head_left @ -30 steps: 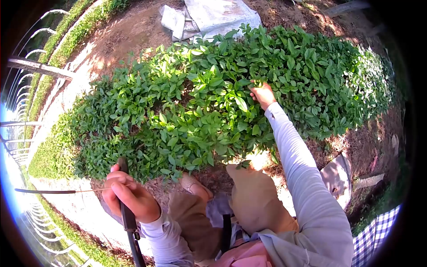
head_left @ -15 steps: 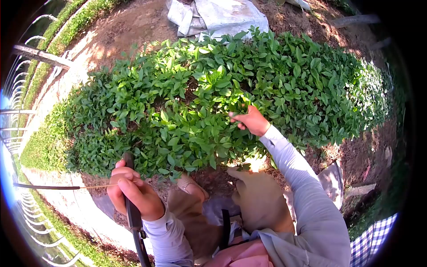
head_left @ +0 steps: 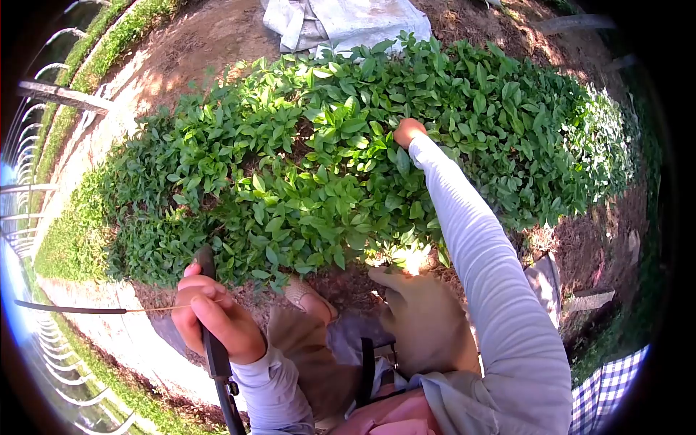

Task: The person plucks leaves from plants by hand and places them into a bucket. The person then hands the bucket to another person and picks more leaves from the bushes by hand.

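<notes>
Pink cloth occupies bottom centre, with tan trousers on bent legs just above it. Left hand, lower left, is closed round a dark rod, fingers wrapped over the shaft. The rod's long axis runs nearly upright in the frame, tilted slightly left; its blunt upper end points toward the lower edge of the foliage — contact with the leaves cannot be determined. A thin stick, dark at its outer end and pale near the fingers, lies close to level and points to the left edge. The bent left arm appears to set both items aside from the working area.

Leafy plants fill the middle of the frame in a dense bed. The bed's long axis runs left to right, rising slightly toward the right; individual leaves point in mixed directions. Right hand, upper centre, is at the leaves, its fingers concealed — whether it grips anything cannot be told. The right arm, in a pale sleeve, extends well forward, presumably because that foliage lies far across the bed.

Beyond the plants, a whitish sheet lies on bare soil at top centre.
</notes>
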### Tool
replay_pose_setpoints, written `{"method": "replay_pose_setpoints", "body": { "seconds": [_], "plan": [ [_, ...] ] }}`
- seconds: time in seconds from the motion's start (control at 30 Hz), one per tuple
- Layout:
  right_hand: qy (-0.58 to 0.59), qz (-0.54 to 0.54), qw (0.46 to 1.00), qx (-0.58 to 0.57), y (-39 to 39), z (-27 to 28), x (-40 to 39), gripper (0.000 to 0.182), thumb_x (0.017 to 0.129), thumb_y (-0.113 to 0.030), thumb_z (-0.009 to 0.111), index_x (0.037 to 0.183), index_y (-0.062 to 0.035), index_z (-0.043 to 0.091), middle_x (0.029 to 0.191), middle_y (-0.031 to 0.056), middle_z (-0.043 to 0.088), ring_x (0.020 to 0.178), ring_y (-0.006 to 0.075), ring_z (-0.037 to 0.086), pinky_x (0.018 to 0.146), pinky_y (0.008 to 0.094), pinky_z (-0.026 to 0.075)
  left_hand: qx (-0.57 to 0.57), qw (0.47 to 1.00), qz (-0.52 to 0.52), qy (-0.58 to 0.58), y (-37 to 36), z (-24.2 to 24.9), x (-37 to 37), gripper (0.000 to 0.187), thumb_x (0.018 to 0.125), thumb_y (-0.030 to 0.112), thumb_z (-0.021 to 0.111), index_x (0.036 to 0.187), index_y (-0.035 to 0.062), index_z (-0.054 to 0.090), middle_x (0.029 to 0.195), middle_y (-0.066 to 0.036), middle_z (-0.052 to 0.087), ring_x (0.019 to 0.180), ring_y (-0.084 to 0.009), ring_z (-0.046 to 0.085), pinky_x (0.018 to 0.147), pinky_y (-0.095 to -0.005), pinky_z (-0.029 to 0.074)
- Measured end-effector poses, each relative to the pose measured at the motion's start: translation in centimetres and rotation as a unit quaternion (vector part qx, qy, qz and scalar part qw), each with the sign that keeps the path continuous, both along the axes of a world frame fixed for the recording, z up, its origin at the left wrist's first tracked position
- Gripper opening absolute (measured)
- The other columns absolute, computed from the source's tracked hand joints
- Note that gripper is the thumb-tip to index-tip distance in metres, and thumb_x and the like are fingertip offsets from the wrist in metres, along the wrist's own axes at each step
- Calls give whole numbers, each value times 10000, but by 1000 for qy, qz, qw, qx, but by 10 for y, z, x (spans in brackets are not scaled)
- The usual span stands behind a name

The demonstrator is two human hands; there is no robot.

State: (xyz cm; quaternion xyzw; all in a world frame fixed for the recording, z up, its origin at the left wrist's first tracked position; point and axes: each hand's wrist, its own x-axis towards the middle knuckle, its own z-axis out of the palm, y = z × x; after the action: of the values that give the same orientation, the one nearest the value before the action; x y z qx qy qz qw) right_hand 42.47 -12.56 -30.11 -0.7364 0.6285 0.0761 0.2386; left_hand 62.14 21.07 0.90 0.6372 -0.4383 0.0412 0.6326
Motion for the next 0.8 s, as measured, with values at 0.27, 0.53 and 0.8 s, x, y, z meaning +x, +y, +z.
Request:
{"method": "replay_pose_setpoints", "body": {
  "seconds": [0.27,0.53,0.8],
  "plan": [
    [-102,33,974,-199,51,25,-13,331,679,-101,645,1009,-115,635,938,177,639,873,356,609,788,417,488,-9,1000,0,-9,0,3,-3,200,913,27,361,719,69,381,618,-22,356,589,-125,380,858,-403,425],
    [-739,-318,583,114,88,115,-67,255,810,-36,652,1038,-104,561,781,-8,577,566,69,461,468,187,348,-1,1000,-12,-12,2,3,-10,161,888,20,375,731,58,366,594,-23,357,584,-135,397,839,-417,418],
    [-574,-442,681,109,59,78,-131,184,805,-151,698,825,-61,538,726,4,559,531,68,482,419,198,388,-9,999,-37,-14,2,2,-15,182,911,21,377,733,56,385,627,-38,373,579,-124,379,873,-414,432]
  ]
}}
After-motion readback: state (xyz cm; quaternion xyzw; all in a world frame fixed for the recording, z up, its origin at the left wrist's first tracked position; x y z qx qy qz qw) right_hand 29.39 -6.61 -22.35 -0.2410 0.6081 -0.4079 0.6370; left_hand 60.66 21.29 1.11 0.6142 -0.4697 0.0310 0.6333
